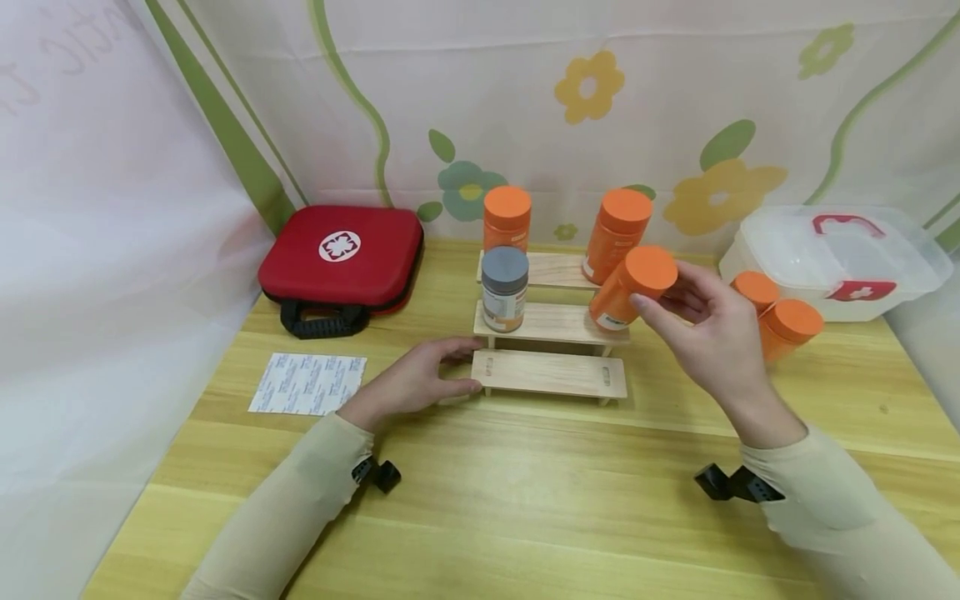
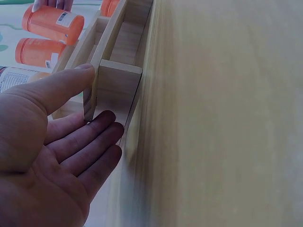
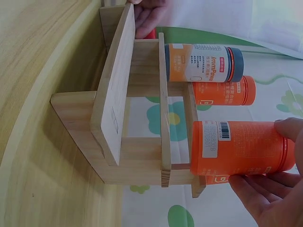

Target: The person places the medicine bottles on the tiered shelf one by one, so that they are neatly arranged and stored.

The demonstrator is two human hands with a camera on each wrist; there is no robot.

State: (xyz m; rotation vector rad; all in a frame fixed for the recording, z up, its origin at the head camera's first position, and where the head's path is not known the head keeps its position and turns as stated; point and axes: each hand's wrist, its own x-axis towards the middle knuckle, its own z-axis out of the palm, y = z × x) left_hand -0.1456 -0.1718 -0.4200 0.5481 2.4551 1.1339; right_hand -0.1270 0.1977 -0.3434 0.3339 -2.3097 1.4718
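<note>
A three-step wooden rack (image 1: pixel 551 372) stands on the table. At the left end of its lowest step my left hand (image 1: pixel 420 375) holds the board between thumb and fingers. My right hand (image 1: pixel 712 333) grips an orange bottle (image 1: pixel 626 292) near its cap, tilted at the right end of the middle step. In the right wrist view this bottle (image 3: pixel 241 146) shows a barcode and a white label. A grey-capped bottle (image 1: pixel 505 296) stands on the left of the middle step. On the top step are another orange bottle (image 1: pixel 507 212) at left and one more orange bottle (image 1: pixel 613 233) at right.
Two more orange bottles (image 1: pixel 789 325) stand right of the rack, partly behind my right hand. A translucent first-aid box (image 1: pixel 832 258) sits at the back right. At the left lie a red first-aid case (image 1: pixel 337 258) and a white printed sheet (image 1: pixel 307 383). A patterned curtain (image 1: pixel 480 100) hangs behind.
</note>
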